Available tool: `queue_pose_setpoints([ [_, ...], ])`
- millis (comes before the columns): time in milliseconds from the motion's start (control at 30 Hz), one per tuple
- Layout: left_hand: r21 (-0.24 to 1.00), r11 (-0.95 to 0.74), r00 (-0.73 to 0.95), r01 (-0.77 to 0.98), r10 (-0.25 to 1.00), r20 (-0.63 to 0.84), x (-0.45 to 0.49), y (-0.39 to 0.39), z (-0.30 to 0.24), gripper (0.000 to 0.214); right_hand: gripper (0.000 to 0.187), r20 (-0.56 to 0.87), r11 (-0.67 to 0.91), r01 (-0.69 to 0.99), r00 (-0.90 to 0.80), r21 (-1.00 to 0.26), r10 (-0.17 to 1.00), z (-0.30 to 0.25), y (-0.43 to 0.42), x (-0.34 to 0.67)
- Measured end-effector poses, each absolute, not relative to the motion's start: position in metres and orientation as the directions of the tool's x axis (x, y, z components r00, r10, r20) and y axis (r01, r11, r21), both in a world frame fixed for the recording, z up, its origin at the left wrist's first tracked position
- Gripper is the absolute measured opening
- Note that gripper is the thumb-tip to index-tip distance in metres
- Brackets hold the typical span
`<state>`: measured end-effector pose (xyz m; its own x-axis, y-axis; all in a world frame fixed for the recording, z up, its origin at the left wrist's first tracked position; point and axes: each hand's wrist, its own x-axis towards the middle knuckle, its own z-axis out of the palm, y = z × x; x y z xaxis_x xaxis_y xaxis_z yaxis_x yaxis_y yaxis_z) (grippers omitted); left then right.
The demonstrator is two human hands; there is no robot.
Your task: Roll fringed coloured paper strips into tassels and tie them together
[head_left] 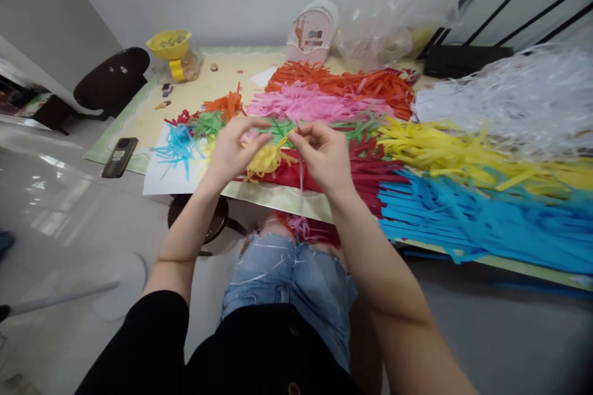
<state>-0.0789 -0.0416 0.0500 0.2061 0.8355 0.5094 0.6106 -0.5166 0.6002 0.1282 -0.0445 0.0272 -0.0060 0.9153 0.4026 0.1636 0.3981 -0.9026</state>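
Over the table's front edge, my right hand (324, 151) pinches a thin yellow paper strip (284, 139) between thumb and fingers. A pale string (301, 182) hangs below that hand towards pink and red strips (306, 227) at my lap. To its left, my left hand (237, 147) is raised with thumb and index finger apart, and nothing shows between them. Under and between the hands lies a bunch of yellow fringe (264, 162). Dark red fringe (365, 176), green fringe (356, 128) and pink fringe (315, 100) are spread beside and behind my hands.
Yellow fringe (472, 151), blue fringe (482, 216) and a heap of white strips (514, 99) cover the right side. Orange fringe (306, 76) lies behind. Small blue strips (176, 145) rest on white paper (155, 176). A phone (119, 157) lies at the left edge.
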Motion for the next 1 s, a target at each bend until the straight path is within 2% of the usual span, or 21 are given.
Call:
queue_pose_setpoints([
  [67,0.753,-0.535,0.272,0.383,0.844,0.462,-0.059,-0.054,0.052,0.026,0.053,0.372,0.373,0.062,-0.025,-0.926,0.928,0.035,-0.056,0.129],
  [133,0.879,-0.448,0.272,0.163,0.877,0.396,-0.044,-0.063,0.051,0.032,0.053,0.348,0.348,-0.011,-0.034,-0.937,0.937,0.042,-0.068,0.131],
  [233,0.947,-0.294,0.228,-0.126,0.921,0.317,-0.032,-0.072,0.047,0.037,0.051,0.336,0.333,-0.057,-0.055,-0.941,0.94,0.048,-0.085,0.138],
  [300,0.948,-0.23,0.221,-0.219,0.935,0.277,-0.027,-0.078,0.045,0.039,0.049,0.349,0.347,-0.047,-0.037,-0.937,0.936,0.05,-0.095,0.142],
  [467,0.952,-0.1,0.276,-0.288,0.943,0.183,-0.014,-0.095,0.044,0.042,0.046,0.35,0.347,-0.053,-0.042,-0.936,0.936,0.052,-0.11,0.15],
  [567,0.942,0.06,0.394,-0.329,0.916,0.08,-0.01,-0.099,0.042,0.045,0.044,0.306,0.293,-0.122,-0.106,-0.948,0.946,0.052,-0.112,0.154],
  [633,0.945,0.107,0.434,-0.31,0.9,0.04,-0.009,-0.1,0.042,0.045,0.045,0.291,0.276,-0.14,-0.095,-0.951,0.952,0.052,-0.114,0.156],
  [733,0.958,-0.007,0.323,-0.286,0.941,0.104,-0.008,-0.102,0.041,0.042,0.046,0.304,0.304,-0.101,0.011,-0.947,0.953,0.051,-0.118,0.156],
  [833,0.962,-0.16,0.213,-0.222,0.954,0.209,-0.005,-0.107,0.041,0.037,0.039,0.317,0.322,-0.054,0.081,-0.945,0.945,0.05,-0.122,0.155],
  [1000,0.951,-0.266,0.13,-0.155,0.949,0.287,0.001,-0.113,0.039,0.034,0.032,0.268,0.274,-0.12,0.059,-0.954,0.962,0.048,-0.123,0.154],
])
